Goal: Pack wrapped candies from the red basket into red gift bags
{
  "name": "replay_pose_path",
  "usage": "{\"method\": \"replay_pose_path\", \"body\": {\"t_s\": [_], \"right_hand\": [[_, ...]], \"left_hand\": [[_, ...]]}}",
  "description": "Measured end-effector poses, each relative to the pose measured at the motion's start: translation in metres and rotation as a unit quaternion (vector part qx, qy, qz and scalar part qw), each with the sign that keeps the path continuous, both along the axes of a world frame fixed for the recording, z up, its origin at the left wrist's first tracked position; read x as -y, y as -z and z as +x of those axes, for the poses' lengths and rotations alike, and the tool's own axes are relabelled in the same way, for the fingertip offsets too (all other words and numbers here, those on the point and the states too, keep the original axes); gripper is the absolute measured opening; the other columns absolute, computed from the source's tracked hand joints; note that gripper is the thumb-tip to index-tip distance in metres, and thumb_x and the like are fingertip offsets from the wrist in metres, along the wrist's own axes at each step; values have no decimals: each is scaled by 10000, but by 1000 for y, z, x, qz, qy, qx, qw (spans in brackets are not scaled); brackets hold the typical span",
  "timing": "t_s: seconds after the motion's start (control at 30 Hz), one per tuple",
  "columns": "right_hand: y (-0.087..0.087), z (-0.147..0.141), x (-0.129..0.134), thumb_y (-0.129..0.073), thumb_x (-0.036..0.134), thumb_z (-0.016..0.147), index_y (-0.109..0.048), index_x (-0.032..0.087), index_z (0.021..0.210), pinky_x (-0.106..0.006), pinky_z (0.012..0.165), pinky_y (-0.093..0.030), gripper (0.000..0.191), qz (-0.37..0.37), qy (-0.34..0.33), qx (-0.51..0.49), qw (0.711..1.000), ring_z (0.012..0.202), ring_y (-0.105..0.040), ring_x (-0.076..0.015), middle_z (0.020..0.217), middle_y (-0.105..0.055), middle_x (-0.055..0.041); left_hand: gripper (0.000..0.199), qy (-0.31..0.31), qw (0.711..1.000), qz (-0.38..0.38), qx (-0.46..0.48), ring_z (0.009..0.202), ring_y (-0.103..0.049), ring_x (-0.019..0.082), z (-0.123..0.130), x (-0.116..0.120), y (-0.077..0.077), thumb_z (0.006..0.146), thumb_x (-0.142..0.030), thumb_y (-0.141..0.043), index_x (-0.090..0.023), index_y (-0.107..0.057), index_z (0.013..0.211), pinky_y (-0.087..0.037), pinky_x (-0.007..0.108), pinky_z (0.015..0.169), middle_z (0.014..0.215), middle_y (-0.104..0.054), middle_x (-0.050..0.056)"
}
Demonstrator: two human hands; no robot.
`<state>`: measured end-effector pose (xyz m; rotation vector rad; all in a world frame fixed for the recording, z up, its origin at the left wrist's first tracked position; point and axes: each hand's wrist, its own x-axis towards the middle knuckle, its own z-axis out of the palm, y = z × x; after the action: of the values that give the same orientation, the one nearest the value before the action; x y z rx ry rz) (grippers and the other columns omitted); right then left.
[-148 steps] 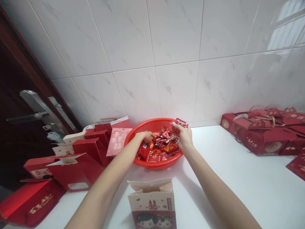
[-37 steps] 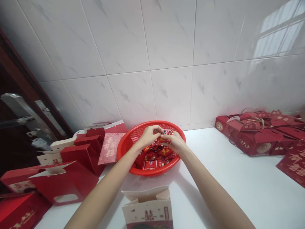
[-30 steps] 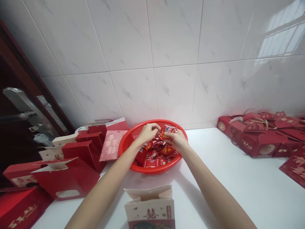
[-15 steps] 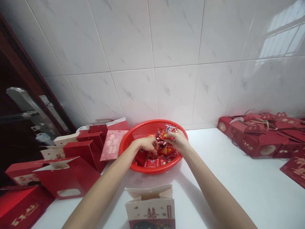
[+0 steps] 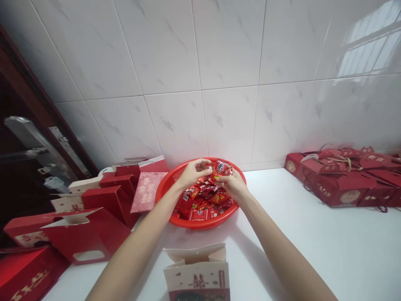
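Note:
A red plastic basket (image 5: 200,225) holds many small red wrapped snacks (image 5: 200,214). Above its right half, my right hand (image 5: 235,184) grips a red snack packet (image 5: 222,167) printed with a large black character. My left hand (image 5: 193,173) has come up over the basket's back part, its thumb and fingers closed around a small red wrapped piece beside that packet; the fingers partly hide it. Directly in front of me stands an open-topped cream and red gift box (image 5: 197,276), below both forearms. Its inside is only partly visible.
Several red gift boxes (image 5: 87,234) and a pink printed bag (image 5: 148,192) stand at the left. More red handled boxes (image 5: 344,184) are grouped at the right by the tiled wall (image 5: 232,121). A door with a metal handle (image 5: 28,133) is at far left.
My left hand has risen from among the snacks toward the back of the basket, beside my right hand, with a small red piece in its fingers. My right hand keeps its packet.

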<state>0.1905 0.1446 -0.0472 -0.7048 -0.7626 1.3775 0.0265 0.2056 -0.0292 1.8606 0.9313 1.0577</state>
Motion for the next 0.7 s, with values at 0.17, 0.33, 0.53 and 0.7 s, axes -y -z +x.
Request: {"method": "replay_pose_path", "body": {"t_s": [0.17, 0.33, 0.53, 0.7], "right_hand": [[-7, 0, 7, -674, 18, 449, -636, 186, 759, -267, 636, -568, 355, 3, -13, 12, 1000, 753, -651, -177, 746, -706, 3], [-7, 2, 6, -672, 21, 504, -630, 197, 751, -291, 635, -590, 307, -1, -19, -1, 1000, 760, -658, -184, 735, -698, 7], [-2, 3, 1, -763, 121, 606, -667, 185, 799, -308, 623, -604, 225, -4, -32, -19, 999, 776, -694, -212, 757, -718, -24], [0, 3, 0, -776, 107, 633, -652, 190, 769, -352, 697, -636, 202, -1, -28, -34, 999, 806, -694, -200, 755, -707, -11]], "left_hand": [[473, 25, 999, -30, -20, 871, -692, 222, 1, 5, 0, 639, -423, -830, -143, -700, 998, -555, 357, 789, 953, -750, 73], [394, 40, 999, -24, -16, 899, -699, 233, 3, 8, -3, 672, -388, -791, -143, -719, 972, -557, 362, 812, 993, -763, 83], [301, 30, 999, -2, -16, 836, -670, 200, 3, 6, -4, 652, -302, -699, -149, -722, 911, -529, 326, 788, 907, -749, 54], [283, -9, 999, 0, -45, 719, -601, 171, 4, 4, -5, 653, -340, -583, -164, -700, 842, -487, 296, 706, 772, -691, 24]]}}
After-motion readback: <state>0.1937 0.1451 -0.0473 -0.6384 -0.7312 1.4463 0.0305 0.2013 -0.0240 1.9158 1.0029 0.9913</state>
